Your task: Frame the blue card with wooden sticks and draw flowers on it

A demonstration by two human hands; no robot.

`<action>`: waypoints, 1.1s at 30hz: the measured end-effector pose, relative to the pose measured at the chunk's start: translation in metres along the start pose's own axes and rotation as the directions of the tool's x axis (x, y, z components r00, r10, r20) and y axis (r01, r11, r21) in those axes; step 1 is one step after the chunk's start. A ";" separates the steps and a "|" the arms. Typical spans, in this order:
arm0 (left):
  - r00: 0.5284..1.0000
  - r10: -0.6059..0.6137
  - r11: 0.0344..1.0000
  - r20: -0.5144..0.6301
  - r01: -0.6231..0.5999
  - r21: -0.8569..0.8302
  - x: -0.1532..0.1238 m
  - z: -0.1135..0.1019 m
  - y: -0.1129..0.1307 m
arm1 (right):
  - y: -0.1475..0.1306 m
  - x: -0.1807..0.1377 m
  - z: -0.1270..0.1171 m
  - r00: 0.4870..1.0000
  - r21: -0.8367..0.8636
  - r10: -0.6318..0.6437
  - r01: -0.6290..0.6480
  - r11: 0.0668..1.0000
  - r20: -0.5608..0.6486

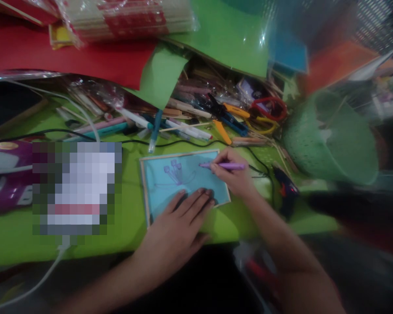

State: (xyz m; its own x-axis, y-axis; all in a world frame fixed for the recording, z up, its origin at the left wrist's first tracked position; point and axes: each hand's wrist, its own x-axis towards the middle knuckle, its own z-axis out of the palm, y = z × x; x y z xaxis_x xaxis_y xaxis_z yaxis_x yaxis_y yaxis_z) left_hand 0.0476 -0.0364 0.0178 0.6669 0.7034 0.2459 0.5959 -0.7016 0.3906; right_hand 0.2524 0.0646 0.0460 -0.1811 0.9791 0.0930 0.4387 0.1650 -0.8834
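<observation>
A blue card [157,198] edged with thin pale strips lies on the green tabletop. Purple lines on it form a flower-like drawing [174,171] with several small heads and a curved line beneath. My left hand [180,218] rests flat over the card's lower edge, fingers stretched out. In my right hand [231,174] a purple marker [231,166] is pinched, its tip at the card's surface right of the drawing. The card's lower middle is hidden under my left hand.
Pliers [227,115], red-handled scissors [270,109] and several markers lie heaped behind the card. A green basket [330,135] stands at right, near a dark glue gun [284,187]. Left is a blurred-out device [81,187] with a white cable; a black cord [183,141] runs behind the card.
</observation>
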 end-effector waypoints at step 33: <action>0.999 -0.012 0.999 0.029 0.013 -0.041 0.000 -0.002 0.001 | -0.001 0.000 -0.004 0.995 0.107 0.094 -0.095 0.990 0.011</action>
State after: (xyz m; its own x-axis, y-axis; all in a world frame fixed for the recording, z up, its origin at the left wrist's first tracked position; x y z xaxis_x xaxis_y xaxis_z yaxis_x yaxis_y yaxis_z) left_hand 0.0472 -0.0366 0.0194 0.6727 0.7080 0.2151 0.5857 -0.6871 0.4299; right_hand 0.2560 0.0653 0.0485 -0.1485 0.9889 0.0043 0.3571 0.0577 -0.9323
